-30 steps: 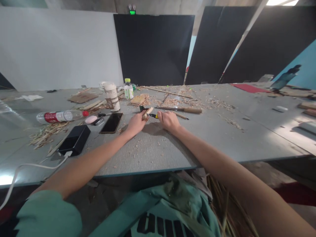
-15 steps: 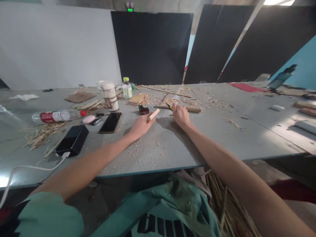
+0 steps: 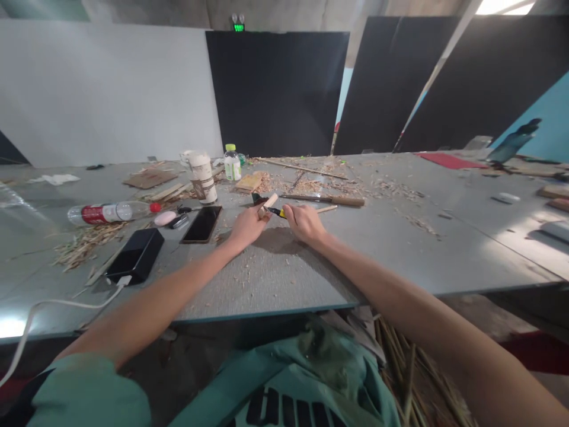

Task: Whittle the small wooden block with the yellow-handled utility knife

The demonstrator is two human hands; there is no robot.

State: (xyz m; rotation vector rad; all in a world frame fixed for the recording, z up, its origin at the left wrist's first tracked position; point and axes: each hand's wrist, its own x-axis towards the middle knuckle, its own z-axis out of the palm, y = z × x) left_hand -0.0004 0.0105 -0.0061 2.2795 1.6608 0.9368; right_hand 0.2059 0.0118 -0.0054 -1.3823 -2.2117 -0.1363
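My left hand (image 3: 249,225) is closed around a short pale wooden stick (image 3: 270,201), which points up and away from me. Closed too, my right hand (image 3: 306,222) grips a yellow-and-black craft knife (image 3: 281,212). The knife's dark tip meets the stick near my left fingers; the exact contact is too small to see. A thin light stick (image 3: 328,209) shows just beyond my right hand. Behind both hands lies a long narrow tool with a wooden handle (image 3: 351,201). Partly hidden by my left hand is a small dark object (image 3: 256,198).
On the grey table (image 3: 275,284) a phone (image 3: 202,224), a black box with a white cable (image 3: 136,255) and a lying bottle (image 3: 111,212) are to the left. A paper cup (image 3: 203,178) and small bottle (image 3: 232,163) stand behind. Wood shavings (image 3: 395,188) are scattered about.
My right hand has moved left and nearer, bringing the knife to the stick. My left hand has shifted slightly left and the stick points more upward. The view has turned slightly.
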